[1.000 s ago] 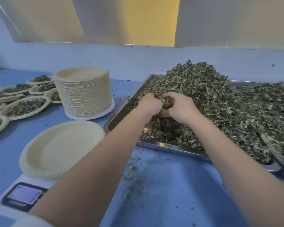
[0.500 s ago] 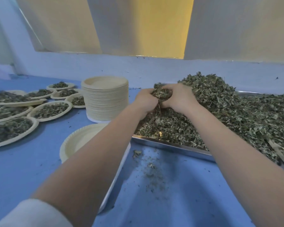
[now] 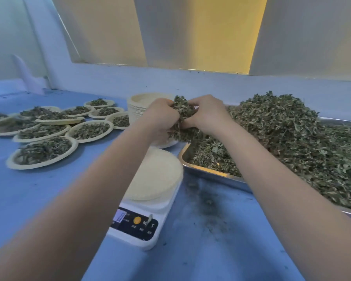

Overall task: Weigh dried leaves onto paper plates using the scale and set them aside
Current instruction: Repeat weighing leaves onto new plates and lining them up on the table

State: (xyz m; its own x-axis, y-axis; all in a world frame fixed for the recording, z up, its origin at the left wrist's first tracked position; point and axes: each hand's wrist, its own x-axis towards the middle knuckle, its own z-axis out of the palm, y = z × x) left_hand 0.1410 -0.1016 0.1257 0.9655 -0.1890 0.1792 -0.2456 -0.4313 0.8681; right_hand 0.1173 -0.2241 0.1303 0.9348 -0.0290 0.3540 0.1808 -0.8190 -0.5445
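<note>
Clump of dried leaves (image 3: 183, 118) is held between both hands, raised above the near-left corner of the metal tray (image 3: 208, 171), at about 12 o'clock from the scale (image 3: 139, 222). Left hand (image 3: 160, 116) cups the clump from the left, fingers curled round it; right hand (image 3: 206, 115) closes on it from the right, fingers curled in, a few leaves hanging below the palms.

Main heap of dried leaves (image 3: 282, 134) fills the tray, piled highest toward 1 o'clock, spreading out to 3 o'clock.

Empty paper plate (image 3: 157, 175) sits on the scale platform, directly below and toward the viewer from the hands; partly hidden by the left forearm. Scale display is partly covered and its reading is not legible.

Stack of unused plates (image 3: 139, 106) stands at 12 o'clock behind the left hand.

Filled plates (image 3: 45, 151) lie grouped at 9 to 10 o'clock, some overlapping at the rims.

Blue table (image 3: 28, 195) carries leaf crumbs and dust between scale and tray, at 5 o'clock from the hands.
</note>
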